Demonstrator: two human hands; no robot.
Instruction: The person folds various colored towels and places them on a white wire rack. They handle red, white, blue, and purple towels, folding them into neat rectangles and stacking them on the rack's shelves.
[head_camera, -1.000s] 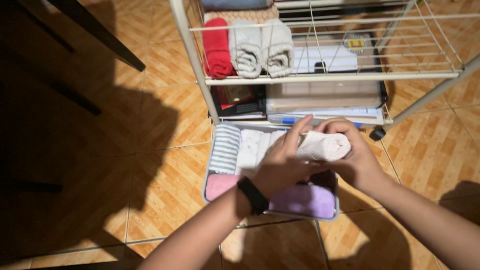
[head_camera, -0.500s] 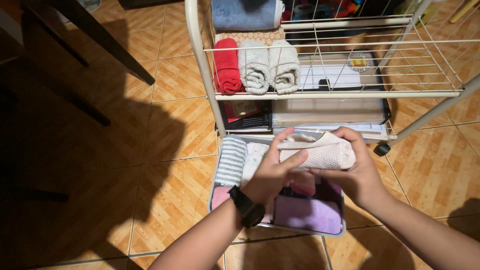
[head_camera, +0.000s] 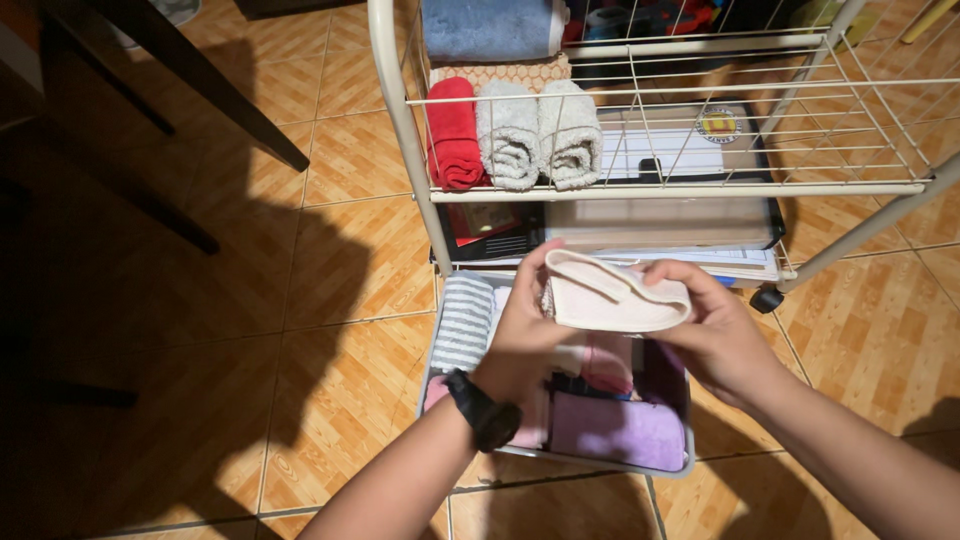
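Both my hands hold a rolled cream towel above a grey bin on the floor. My left hand, with a black watch on the wrist, grips the roll's left end. My right hand cups its right end from below. In the bin lie a striped grey towel, a pink towel and a purple towel.
A white wire rack stands just beyond the bin. Its shelf holds a red rolled towel and two grey rolled towels. Books and papers lie under it. Dark furniture legs cross the tiled floor at the left.
The cream towel roll has turned in my hands and now shows its flat folded edge. My hands shifted slightly around it. The view moved up between the first two frames.
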